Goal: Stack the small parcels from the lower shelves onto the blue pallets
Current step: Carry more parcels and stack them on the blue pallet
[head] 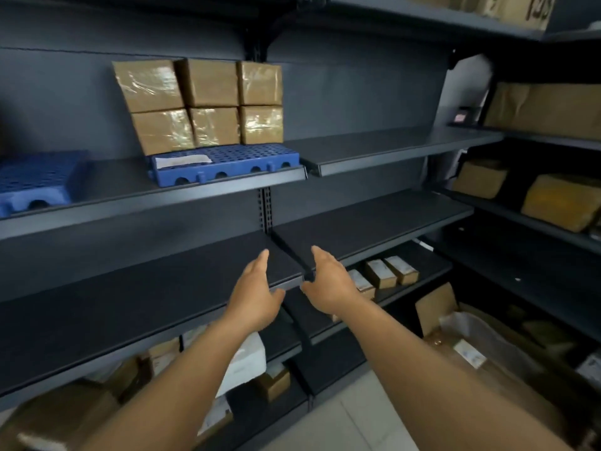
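Dark metal shelves (pixel 374 148) fill the room. Above the hands, two blue pallets (pixel 224 164); one carries six wrapped parcels (pixel 208 105). Small parcels (pixel 390 271) sit just right of the right hand (pixel 328 284). It and the left hand (pixel 257 294) are released, empty.

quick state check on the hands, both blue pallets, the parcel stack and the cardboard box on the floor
left hand: open, holds nothing
right hand: open, holds nothing
middle blue pallet: loaded at the back
parcel stack: two rows of three
left blue pallet: bare where visible
floor carton: flaps open
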Available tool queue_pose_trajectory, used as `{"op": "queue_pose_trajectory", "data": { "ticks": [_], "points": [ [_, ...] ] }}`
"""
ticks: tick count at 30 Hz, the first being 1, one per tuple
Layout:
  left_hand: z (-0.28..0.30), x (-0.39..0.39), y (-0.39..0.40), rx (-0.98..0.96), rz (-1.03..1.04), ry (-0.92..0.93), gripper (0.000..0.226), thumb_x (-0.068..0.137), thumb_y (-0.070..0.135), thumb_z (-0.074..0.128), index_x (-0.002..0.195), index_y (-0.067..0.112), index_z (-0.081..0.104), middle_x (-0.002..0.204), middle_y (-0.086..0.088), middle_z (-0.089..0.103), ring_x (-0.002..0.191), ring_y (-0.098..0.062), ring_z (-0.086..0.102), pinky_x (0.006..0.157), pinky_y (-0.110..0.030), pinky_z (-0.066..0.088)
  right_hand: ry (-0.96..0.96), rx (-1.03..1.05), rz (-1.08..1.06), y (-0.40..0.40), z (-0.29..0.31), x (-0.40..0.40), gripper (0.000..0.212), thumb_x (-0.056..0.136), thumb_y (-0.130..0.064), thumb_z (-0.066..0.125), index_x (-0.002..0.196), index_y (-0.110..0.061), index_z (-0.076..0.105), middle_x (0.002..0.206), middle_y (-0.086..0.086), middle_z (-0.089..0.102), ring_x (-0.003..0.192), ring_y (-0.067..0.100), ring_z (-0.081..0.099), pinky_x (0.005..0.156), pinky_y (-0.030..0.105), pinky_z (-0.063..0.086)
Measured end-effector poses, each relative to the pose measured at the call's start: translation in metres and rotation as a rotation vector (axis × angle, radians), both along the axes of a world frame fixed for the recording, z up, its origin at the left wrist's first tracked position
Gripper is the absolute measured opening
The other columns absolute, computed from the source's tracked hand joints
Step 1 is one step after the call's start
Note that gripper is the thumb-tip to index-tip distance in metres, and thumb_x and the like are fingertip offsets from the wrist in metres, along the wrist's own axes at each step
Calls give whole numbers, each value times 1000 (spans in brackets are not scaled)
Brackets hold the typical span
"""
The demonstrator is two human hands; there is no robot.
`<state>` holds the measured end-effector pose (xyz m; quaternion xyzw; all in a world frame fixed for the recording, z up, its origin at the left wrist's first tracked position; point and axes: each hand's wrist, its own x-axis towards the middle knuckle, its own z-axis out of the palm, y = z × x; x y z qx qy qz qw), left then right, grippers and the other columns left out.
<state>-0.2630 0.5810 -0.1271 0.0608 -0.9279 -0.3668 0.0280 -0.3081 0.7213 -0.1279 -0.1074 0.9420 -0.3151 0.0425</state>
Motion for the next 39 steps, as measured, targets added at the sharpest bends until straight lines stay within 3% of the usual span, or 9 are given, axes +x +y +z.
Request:
{"op": "queue_pose_trajectory", "data": {
  "ticks": [4, 12, 18, 30, 34, 37, 39],
  "points": [
    [-32, -24, 43, 14, -64, -58, 76, 96, 18, 53, 153, 24, 4, 160, 0, 10, 145, -21, 20, 113, -34, 27, -76, 4, -76, 43, -33, -15, 78, 93, -20, 57, 153, -15, 8, 160, 1, 14, 146, 20, 16, 116, 33, 23],
    [-97, -104, 97, 121, -160, -200, 72, 95, 14, 52, 153, 21, 10, 156, -3, 22, 140, -20, 31, 109, -28, 30, -192, 41, -206, 104, -85, -82, 79, 89, -12, 59, 153, -14, 12, 158, 4, 19, 144, 22, 23, 114, 31, 28],
    [-149, -175, 124, 184, -166, -339, 74, 95, 15, 53, 153, 19, 7, 158, -6, 21, 143, -21, 28, 112, -30, 28, -310, 101, -242, 129, -123, -149, 81, 88, -8, 57, 153, -19, 10, 160, 1, 13, 145, 22, 19, 116, 33, 27],
    [-222, -261, 152, 257, 102, -484, 75, 98, 24, 48, 152, 22, -4, 152, -7, 36, 134, -25, 44, 103, -35, 39, -487, 15, -206, 154, -197, -255, 82, 88, -18, 63, 152, -21, 11, 158, 3, 20, 136, 25, 39, 106, 38, 42],
    [-243, -278, 158, 231, 193, -517, 76, 98, 33, 46, 152, 23, -6, 152, -6, 37, 132, -27, 46, 103, -35, 39, -526, -15, -145, 169, -226, -285, 72, 92, -13, 58, 151, -21, 16, 149, 6, 36, 125, 26, 49, 88, 28, 47],
    [-260, -293, 164, 253, 332, -528, 75, 99, 37, 43, 153, 22, -6, 144, -8, 47, 122, -26, 55, 93, -29, 41, -553, -8, -52, 180, -250, -314, 77, 92, -14, 57, 153, -21, 10, 153, 5, 32, 120, 26, 53, 89, 29, 50],
    [-272, -302, 171, 314, 419, -532, 73, 99, 37, 42, 153, 21, -5, 121, -4, 62, 91, -17, 63, 81, -25, 40, -558, 0, 20, 183, -265, -330, 78, 93, -15, 57, 153, -22, 8, 153, 6, 34, 108, 21, 58, 70, 17, 48]
  ]
}}
